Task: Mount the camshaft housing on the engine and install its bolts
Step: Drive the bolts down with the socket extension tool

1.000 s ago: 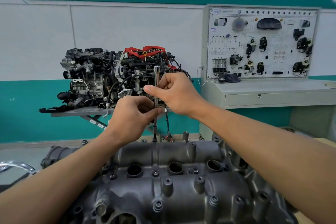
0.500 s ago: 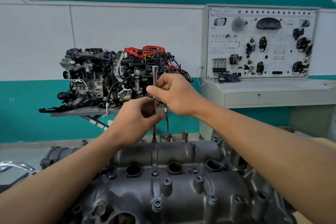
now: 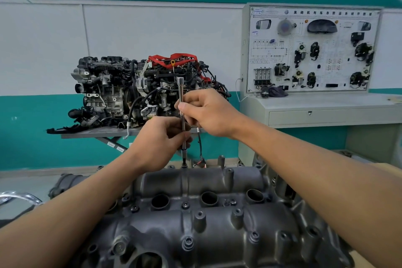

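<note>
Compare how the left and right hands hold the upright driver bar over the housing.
The right hand pinches the driver bar about mid-length; the left hand holds it lower, near its bottom end. The right hand's thumb tip shows on the bar's front; the left hand's fingers curl round it, back of hand toward the camera. Both hold the same upright bar, its tip at the far edge of the camshaft housing.

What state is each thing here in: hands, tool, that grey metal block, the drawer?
Left hand, pinches the driver low down.
Right hand, pinches the driver higher up.
Driver, upright, tip on a far-edge bolt.
Housing, lying flat, bolts in several holes.
Drawer, shut.
</note>
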Demonstrator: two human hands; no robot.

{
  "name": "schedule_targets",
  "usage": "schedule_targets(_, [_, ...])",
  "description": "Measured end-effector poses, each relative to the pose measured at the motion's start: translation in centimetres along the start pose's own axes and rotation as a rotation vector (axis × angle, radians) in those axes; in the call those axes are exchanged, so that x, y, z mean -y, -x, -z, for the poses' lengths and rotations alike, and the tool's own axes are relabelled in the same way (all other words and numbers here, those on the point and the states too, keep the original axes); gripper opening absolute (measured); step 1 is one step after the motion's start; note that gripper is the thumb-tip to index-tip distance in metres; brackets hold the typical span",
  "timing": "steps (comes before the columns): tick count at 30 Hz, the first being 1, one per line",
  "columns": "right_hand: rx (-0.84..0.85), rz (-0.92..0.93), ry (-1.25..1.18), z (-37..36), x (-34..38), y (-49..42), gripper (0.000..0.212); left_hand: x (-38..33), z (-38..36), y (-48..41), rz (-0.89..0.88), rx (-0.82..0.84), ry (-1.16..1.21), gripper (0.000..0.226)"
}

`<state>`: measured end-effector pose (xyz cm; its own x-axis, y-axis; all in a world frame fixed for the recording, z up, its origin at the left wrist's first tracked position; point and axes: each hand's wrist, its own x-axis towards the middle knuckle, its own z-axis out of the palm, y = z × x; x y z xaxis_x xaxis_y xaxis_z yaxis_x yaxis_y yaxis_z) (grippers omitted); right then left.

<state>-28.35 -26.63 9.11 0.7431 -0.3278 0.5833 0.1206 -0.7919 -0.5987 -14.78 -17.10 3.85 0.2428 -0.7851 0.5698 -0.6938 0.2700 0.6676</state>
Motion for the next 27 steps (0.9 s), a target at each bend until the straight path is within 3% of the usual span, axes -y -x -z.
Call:
schedule_targets(5, [-0.076,0.001,0.038,-0.23,-0.17,-0.14,0.021,-0.61,-0.25,0.28,-0.050,-0.046,-0.038,0.011])
schedule_targets(11, [-0.131,0.001,0.043,-0.27,-0.57,-0.29,0.026,-0.86,0.05,0.03,-0.024,-0.203,-0.043,0.011])
schedule_targets(17, [-0.035,-0.048,-0.074,-0.14,-0.21,-0.22,0.023,-0.66,0.01,-0.22,-0.037,-0.129,-0.023,0.008])
schedule_targets(20, [-0.014,-0.020,-0.023,-0.16,-0.33,-0.23,0.024,-0.56,0.05,-0.28,-0.058,-0.078,0.010,0.010])
schedule_targets(27, [-0.162,0.032,0.178,-0.78,-0.38,-0.34,0.041,-0.57,0.38,-0.39,-0.067,0.019,0.018,0.013])
